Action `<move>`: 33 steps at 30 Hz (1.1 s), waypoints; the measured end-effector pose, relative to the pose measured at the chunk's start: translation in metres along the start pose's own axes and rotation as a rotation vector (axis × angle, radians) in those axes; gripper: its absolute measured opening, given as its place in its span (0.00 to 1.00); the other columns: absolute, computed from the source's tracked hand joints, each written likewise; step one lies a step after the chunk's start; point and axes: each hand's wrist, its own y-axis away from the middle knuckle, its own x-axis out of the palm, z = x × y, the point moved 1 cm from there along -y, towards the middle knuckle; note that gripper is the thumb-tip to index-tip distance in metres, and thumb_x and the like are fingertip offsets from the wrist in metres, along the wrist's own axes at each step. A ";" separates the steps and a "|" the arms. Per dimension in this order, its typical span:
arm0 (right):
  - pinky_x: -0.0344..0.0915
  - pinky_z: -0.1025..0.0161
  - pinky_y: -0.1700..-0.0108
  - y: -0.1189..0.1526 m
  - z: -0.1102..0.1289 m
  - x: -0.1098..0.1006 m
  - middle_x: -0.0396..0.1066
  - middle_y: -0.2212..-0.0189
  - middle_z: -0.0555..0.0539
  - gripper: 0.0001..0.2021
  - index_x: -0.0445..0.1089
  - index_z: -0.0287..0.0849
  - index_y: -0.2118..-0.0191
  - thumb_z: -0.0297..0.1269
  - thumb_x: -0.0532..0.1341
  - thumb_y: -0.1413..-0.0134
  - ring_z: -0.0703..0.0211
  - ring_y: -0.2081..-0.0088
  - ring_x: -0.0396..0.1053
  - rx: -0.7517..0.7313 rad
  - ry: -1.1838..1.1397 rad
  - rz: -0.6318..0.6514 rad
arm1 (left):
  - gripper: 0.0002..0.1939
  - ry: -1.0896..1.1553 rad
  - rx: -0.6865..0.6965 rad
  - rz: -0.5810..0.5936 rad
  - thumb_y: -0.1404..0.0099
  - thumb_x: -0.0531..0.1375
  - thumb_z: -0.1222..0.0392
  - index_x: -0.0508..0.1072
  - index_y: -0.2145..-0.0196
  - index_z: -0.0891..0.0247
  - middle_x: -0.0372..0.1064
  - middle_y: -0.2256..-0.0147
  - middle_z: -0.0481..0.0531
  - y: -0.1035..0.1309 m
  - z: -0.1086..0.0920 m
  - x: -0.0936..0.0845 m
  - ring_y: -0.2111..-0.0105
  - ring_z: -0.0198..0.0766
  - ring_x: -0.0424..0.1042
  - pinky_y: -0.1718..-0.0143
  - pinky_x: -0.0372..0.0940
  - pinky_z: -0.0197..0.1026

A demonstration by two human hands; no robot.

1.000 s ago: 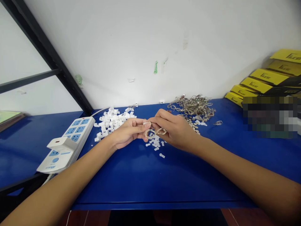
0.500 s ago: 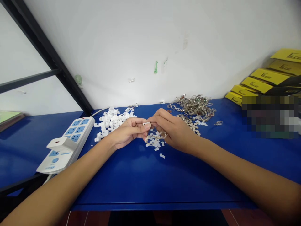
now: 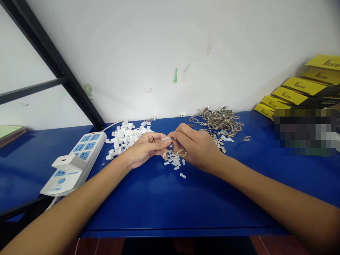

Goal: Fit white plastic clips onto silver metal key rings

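My left hand (image 3: 147, 148) pinches a small white plastic casing (image 3: 165, 139) between thumb and fingers, above the blue table. My right hand (image 3: 198, 147) meets it from the right, fingers closed at the casing's end on a bundle of thin coiled wire (image 3: 175, 153). The wire loops hang down between both hands; its exact join with the casing is hidden by my fingertips. Small white plastic tabs (image 3: 175, 162) lie scattered on the table below. Left of my left hand is a heap of white plastic casings (image 3: 124, 136).
Behind my right hand lie a tangled pile of thin wire bundles (image 3: 221, 122) and flat round pieces like coin cells (image 3: 220, 144). A white power strip (image 3: 91, 156) with a plugged-in adapter (image 3: 69, 163) stands left. Yellow boxes (image 3: 289, 96) are stacked at the right, against the wall.
Both hands stay almost in place. My right fingers have shifted slightly at the casing, and the hanging wire loops have swung a little left.
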 end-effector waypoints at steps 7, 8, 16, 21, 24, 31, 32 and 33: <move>0.53 0.65 0.76 0.000 -0.003 0.001 0.71 0.64 0.46 0.10 0.72 0.38 0.56 0.30 0.52 0.27 0.65 0.71 0.64 0.062 -0.194 0.043 | 0.12 0.007 0.008 0.010 0.34 0.69 0.54 0.77 0.67 0.68 0.72 0.73 0.49 0.000 0.001 -0.005 0.75 0.30 0.71 0.70 0.68 0.34; 0.55 0.65 0.75 0.000 -0.005 0.001 0.71 0.63 0.45 0.11 0.72 0.38 0.54 0.30 0.52 0.27 0.65 0.70 0.65 0.082 -0.273 0.063 | 0.13 0.010 0.012 0.009 0.34 0.70 0.54 0.77 0.68 0.67 0.72 0.74 0.48 -0.001 0.001 -0.007 0.75 0.30 0.71 0.70 0.68 0.34; 0.65 0.65 0.67 0.007 -0.016 0.006 0.70 0.59 0.44 0.13 0.71 0.41 0.47 0.28 0.52 0.28 0.62 0.64 0.69 0.109 -0.495 0.104 | 0.13 -0.144 0.057 -0.035 0.36 0.71 0.53 0.79 0.61 0.66 0.74 0.74 0.48 -0.002 0.003 -0.014 0.74 0.31 0.73 0.67 0.70 0.35; 0.66 0.65 0.68 0.005 -0.016 0.003 0.73 0.58 0.43 0.13 0.72 0.40 0.48 0.25 0.53 0.30 0.62 0.65 0.70 0.022 -0.369 0.083 | 0.13 -0.147 0.052 -0.045 0.38 0.72 0.53 0.80 0.61 0.65 0.75 0.73 0.48 -0.002 0.002 -0.016 0.74 0.31 0.74 0.66 0.71 0.35; 0.65 0.66 0.69 0.004 -0.016 0.001 0.74 0.59 0.44 0.12 0.72 0.40 0.48 0.28 0.54 0.30 0.63 0.66 0.70 -0.027 -0.318 0.046 | 0.13 -0.146 0.038 -0.046 0.38 0.73 0.54 0.81 0.60 0.65 0.76 0.73 0.49 -0.003 0.002 -0.017 0.73 0.31 0.74 0.66 0.70 0.35; 0.62 0.66 0.72 0.003 -0.015 -0.001 0.74 0.63 0.46 0.09 0.72 0.39 0.51 0.29 0.56 0.32 0.65 0.69 0.68 -0.073 -0.218 0.000 | 0.12 -0.163 0.038 -0.031 0.39 0.73 0.55 0.81 0.63 0.66 0.76 0.73 0.50 -0.003 0.002 -0.017 0.73 0.32 0.74 0.67 0.71 0.35; 0.62 0.66 0.72 0.003 -0.015 -0.001 0.73 0.63 0.47 0.09 0.72 0.39 0.51 0.29 0.56 0.32 0.65 0.69 0.68 -0.077 -0.207 0.003 | 0.12 -0.165 0.038 -0.028 0.39 0.73 0.55 0.81 0.63 0.66 0.76 0.73 0.50 -0.003 0.002 -0.017 0.73 0.32 0.74 0.67 0.71 0.35; 0.61 0.66 0.72 0.002 -0.015 -0.001 0.73 0.64 0.47 0.09 0.72 0.39 0.52 0.29 0.56 0.31 0.65 0.69 0.68 -0.079 -0.195 0.005 | 0.12 -0.168 0.037 -0.025 0.39 0.73 0.55 0.81 0.63 0.66 0.77 0.73 0.50 -0.003 0.002 -0.018 0.73 0.32 0.75 0.67 0.70 0.35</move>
